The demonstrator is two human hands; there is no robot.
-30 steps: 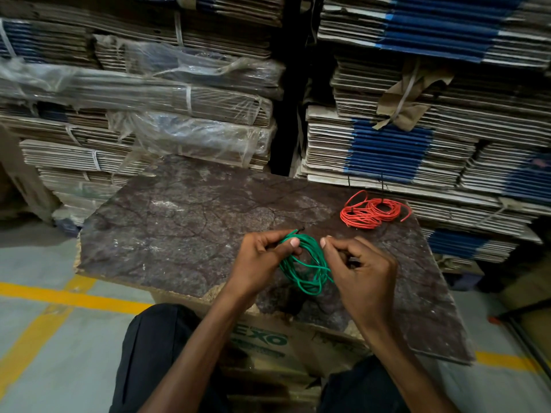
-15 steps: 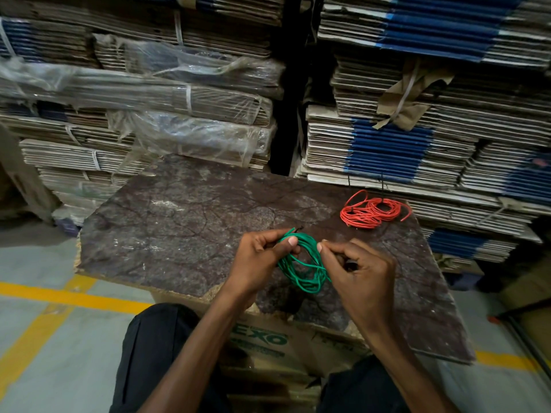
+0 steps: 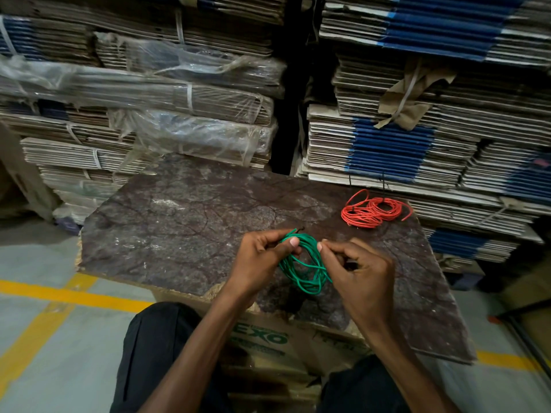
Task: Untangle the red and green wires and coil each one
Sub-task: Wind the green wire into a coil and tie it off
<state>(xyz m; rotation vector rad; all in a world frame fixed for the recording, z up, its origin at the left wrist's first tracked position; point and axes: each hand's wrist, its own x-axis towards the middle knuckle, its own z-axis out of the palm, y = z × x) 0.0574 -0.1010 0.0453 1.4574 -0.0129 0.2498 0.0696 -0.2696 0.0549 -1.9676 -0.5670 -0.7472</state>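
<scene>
Coiling green wire between both hands; red wire apart

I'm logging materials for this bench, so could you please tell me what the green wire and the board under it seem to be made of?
The green wire looks like thin plastic-sheathed cable: smooth, slightly glossy, holding springy loops; its core is not visible. The board looks like pressed wood with a dark, worn, cracked facing; its crumbly pale edge suggests particleboard, though that is uncertain.

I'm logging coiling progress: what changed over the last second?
Very little. The right hand shifted slightly toward the left hand, its fingers closing in on the thin green wire coil. Both hands hold it as before; the coiled red wire lies unmoved on the dark board.
</scene>
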